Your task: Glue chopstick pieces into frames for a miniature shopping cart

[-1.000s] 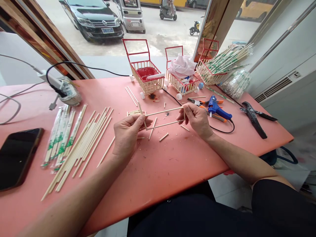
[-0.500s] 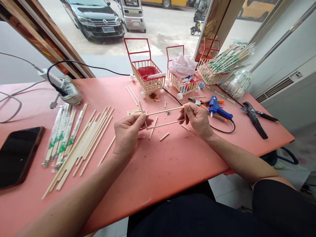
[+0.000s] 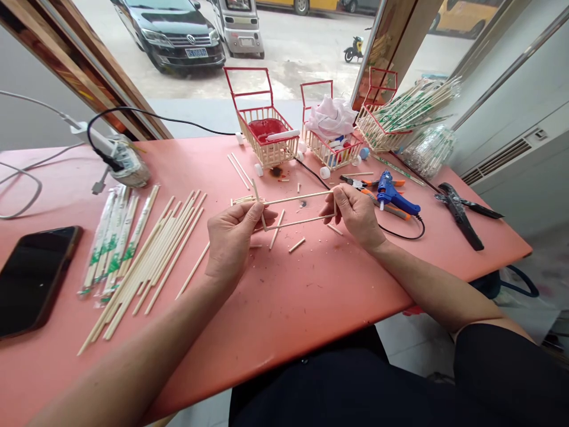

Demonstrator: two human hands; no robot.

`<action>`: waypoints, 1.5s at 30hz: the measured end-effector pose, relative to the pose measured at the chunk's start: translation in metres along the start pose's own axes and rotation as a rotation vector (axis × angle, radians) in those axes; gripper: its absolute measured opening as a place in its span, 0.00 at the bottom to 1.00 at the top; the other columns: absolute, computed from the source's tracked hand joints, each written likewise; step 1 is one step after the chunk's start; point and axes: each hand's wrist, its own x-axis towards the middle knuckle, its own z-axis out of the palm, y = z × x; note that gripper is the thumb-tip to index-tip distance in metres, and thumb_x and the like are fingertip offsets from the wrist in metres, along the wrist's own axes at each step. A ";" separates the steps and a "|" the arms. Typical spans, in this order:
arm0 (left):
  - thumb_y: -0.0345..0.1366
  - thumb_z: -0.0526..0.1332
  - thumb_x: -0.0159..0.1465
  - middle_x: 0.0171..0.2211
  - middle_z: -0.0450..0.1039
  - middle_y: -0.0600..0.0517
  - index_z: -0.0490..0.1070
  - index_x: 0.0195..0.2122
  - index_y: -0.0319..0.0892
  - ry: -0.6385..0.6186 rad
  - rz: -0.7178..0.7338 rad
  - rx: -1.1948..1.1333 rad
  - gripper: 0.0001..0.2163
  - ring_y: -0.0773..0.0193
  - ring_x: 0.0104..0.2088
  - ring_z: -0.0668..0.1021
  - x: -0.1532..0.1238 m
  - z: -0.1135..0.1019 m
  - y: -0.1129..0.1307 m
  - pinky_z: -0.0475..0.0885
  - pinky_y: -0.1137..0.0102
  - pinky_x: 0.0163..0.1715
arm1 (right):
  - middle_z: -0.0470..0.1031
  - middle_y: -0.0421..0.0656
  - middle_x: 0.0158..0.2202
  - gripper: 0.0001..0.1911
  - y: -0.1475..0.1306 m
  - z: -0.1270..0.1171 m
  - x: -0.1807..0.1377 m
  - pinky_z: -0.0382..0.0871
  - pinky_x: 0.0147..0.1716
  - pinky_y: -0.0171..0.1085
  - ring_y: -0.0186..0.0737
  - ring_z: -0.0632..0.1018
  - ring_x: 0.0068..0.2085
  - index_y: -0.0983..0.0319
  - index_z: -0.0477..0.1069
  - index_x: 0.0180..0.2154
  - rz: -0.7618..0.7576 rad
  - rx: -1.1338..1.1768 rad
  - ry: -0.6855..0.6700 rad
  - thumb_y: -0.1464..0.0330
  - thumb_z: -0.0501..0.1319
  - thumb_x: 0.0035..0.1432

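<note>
A small rectangular frame of wooden sticks (image 3: 297, 210) is held just above the pink table (image 3: 311, 296). My left hand (image 3: 233, 237) pinches its left end, fingers closed round the short cross stick. My right hand (image 3: 355, 213) pinches its right end the same way. Short cut stick pieces (image 3: 296, 245) lie on the table under the frame. A loose row of bare chopsticks (image 3: 155, 261) lies to the left of my left hand.
Wrapped chopsticks (image 3: 111, 243) and a black phone (image 3: 31, 279) lie at the left. Three stick carts (image 3: 267, 139) stand at the back. A blue glue gun (image 3: 393, 198), orange pliers (image 3: 362, 184) and black cutters (image 3: 462, 213) lie right. A power strip (image 3: 95, 145) sits at the back left.
Both hands keep hold of the stick frame in nearly the same place. The view has shifted slightly.
</note>
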 end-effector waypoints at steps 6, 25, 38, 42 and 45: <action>0.62 0.77 0.58 0.30 0.86 0.45 0.82 0.35 0.43 -0.022 -0.017 -0.051 0.25 0.54 0.33 0.87 0.001 0.001 -0.004 0.85 0.58 0.42 | 0.85 0.42 0.26 0.35 0.000 -0.003 0.003 0.68 0.21 0.31 0.36 0.84 0.24 0.58 0.73 0.37 0.021 0.011 0.006 0.32 0.63 0.66; 0.54 0.79 0.58 0.31 0.86 0.46 0.84 0.32 0.43 -0.029 0.023 0.031 0.18 0.57 0.33 0.86 -0.001 -0.001 0.007 0.85 0.60 0.44 | 0.83 0.40 0.25 0.34 0.000 -0.001 0.000 0.68 0.20 0.32 0.35 0.83 0.24 0.58 0.73 0.36 0.001 0.001 -0.003 0.34 0.63 0.68; 0.51 0.77 0.60 0.31 0.86 0.47 0.86 0.33 0.42 -0.032 0.035 0.065 0.16 0.60 0.32 0.86 -0.002 -0.001 0.006 0.85 0.62 0.43 | 0.82 0.39 0.24 0.33 0.004 -0.001 0.001 0.68 0.20 0.30 0.33 0.83 0.24 0.59 0.73 0.36 -0.009 0.011 0.003 0.35 0.63 0.69; 0.50 0.78 0.60 0.31 0.87 0.47 0.86 0.32 0.42 -0.028 0.039 0.056 0.15 0.61 0.31 0.85 -0.002 -0.002 0.006 0.86 0.63 0.42 | 0.82 0.39 0.24 0.33 0.003 -0.002 0.001 0.68 0.21 0.31 0.34 0.83 0.24 0.59 0.73 0.36 -0.008 -0.002 -0.003 0.34 0.63 0.69; 0.49 0.77 0.60 0.31 0.87 0.47 0.86 0.32 0.43 -0.030 0.041 0.051 0.14 0.61 0.31 0.86 -0.002 -0.002 0.007 0.86 0.63 0.42 | 0.82 0.40 0.25 0.33 0.002 -0.003 0.001 0.68 0.21 0.31 0.34 0.83 0.24 0.59 0.73 0.36 -0.006 -0.010 -0.012 0.34 0.62 0.69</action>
